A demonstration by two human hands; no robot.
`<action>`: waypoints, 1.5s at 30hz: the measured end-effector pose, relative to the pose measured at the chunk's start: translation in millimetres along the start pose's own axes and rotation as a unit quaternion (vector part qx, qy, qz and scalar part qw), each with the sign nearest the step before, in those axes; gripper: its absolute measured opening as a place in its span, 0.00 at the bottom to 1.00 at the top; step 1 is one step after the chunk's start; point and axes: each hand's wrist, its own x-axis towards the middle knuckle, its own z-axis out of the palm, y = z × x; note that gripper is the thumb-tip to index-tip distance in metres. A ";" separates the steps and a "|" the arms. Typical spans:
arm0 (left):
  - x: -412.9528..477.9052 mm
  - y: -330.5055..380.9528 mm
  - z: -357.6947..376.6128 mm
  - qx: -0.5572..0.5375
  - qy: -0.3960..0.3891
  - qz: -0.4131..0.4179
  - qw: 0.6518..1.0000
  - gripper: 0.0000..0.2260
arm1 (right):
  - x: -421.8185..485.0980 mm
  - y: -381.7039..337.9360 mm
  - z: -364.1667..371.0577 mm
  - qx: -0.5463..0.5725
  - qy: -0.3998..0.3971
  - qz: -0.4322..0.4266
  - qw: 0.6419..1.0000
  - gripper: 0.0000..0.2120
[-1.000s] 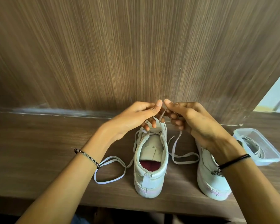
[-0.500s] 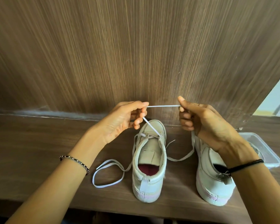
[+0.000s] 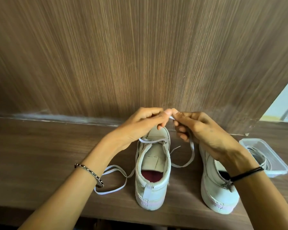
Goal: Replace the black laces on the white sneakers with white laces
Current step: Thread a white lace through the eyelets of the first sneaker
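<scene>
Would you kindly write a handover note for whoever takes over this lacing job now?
Left hand and right hand each pinch the white lace above the middle sneaker's toe.
It crosses the front eyelets; loose ends lie on the wooden shelf.
The second sneaker stands to the right, lacing hidden by the wrist.
A clear container further right holds a coiled lace.
Left: finish lacing the middle sneaker, check the second.

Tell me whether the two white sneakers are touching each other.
Apart. The head view shows a strip of wooden shelf between the left sneaker and the right sneaker along their visible sides.
</scene>
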 end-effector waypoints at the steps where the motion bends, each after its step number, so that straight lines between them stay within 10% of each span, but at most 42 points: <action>1: -0.1 -1.3 -3.5 -0.020 0.030 0.006 0.999 0.20 | -0.8 0.0 -4.4 0.005 0.007 0.001 1.000 0.18; 7: -3.9 -18.6 -38.9 -0.100 0.252 -0.096 0.958 0.21 | 0.8 1.2 -26.9 0.117 0.058 -0.020 0.991 0.18; 10: -4.8 -25.3 -32.8 0.048 0.207 -0.130 0.969 0.14 | 3.1 3.7 -22.4 0.107 0.055 -0.020 0.993 0.18; 21: 3.0 -8.5 17.1 0.072 0.046 0.008 0.996 0.17 | -0.2 2.7 -1.6 -0.006 -0.027 -0.014 1.000 0.17; 29: 3.9 -26.2 -21.6 0.085 0.215 -0.042 0.972 0.16 | 1.0 4.1 -25.8 0.106 0.019 0.000 0.994 0.18; 45: 10.6 -15.9 20.4 0.110 0.086 0.061 0.988 0.10 | 0.8 2.5 -9.2 0.029 -0.025 0.000 0.999 0.18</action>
